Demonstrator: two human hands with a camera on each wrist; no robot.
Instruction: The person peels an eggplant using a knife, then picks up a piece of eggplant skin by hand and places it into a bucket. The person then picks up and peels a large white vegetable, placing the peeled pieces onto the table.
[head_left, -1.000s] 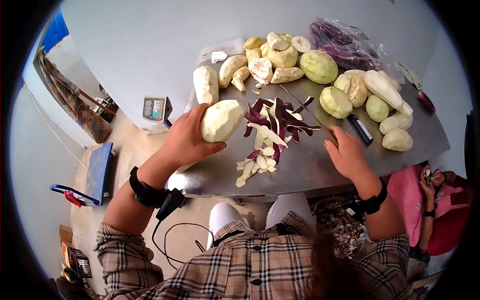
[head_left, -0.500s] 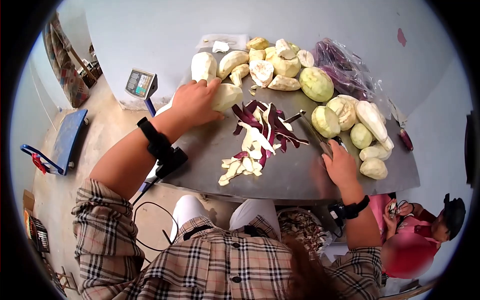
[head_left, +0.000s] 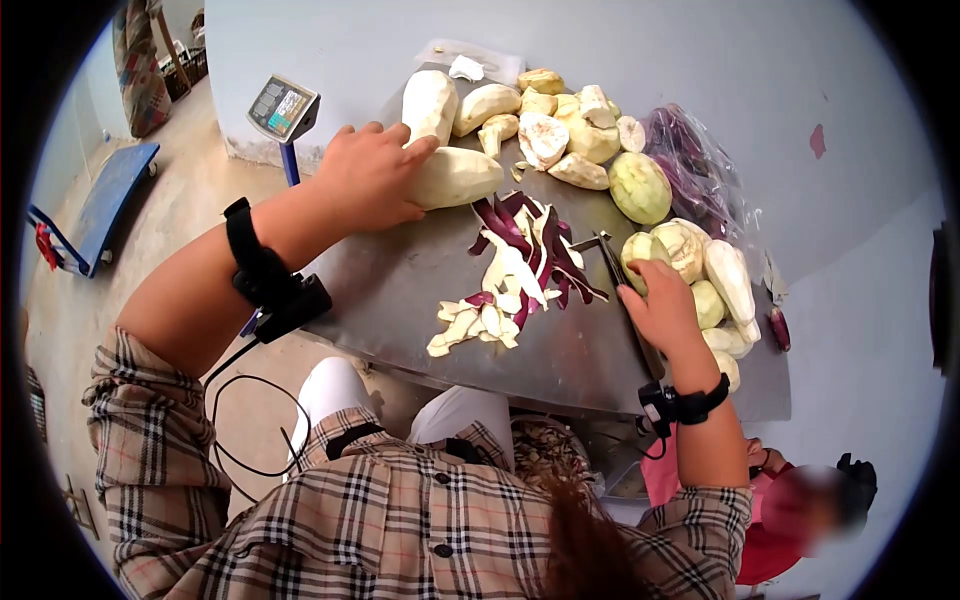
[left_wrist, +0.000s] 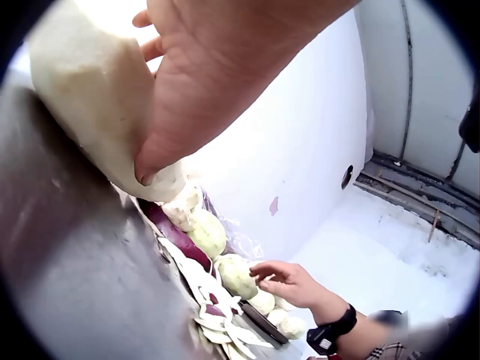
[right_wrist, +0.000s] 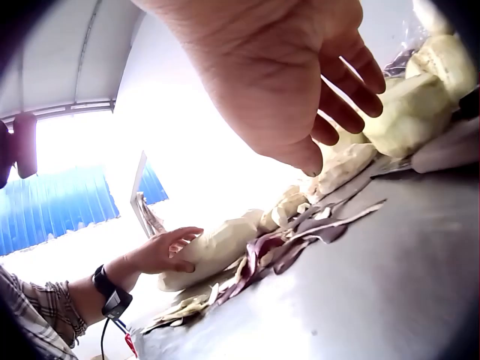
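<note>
My left hand [head_left: 372, 178] lies at the left end of a peeled eggplant [head_left: 458, 178] on the metal table [head_left: 400, 290]. In the left wrist view its thumb touches the pale flesh of the eggplant [left_wrist: 90, 97], with the fingers spread apart. A knife [head_left: 650, 358] lies on the table at the right, beneath my right hand [head_left: 662, 305]. In the right wrist view the right hand [right_wrist: 277, 82] holds nothing and its fingers are extended. Purple and white peelings [head_left: 530, 250] are heaped between the hands.
More peeled eggplants [head_left: 430, 105] line the back; several sit at the right [head_left: 640, 188]. A clear bag of purple eggplants [head_left: 690, 170] is behind them. A scale display [head_left: 283, 105] stands left. Another person [head_left: 790, 510] is at the lower right, near a container of scraps [head_left: 545, 450].
My left hand has lowered the peeled eggplant onto the table at the back left and its fingers have loosened. The right hand has put the knife down. The head view has shifted.
</note>
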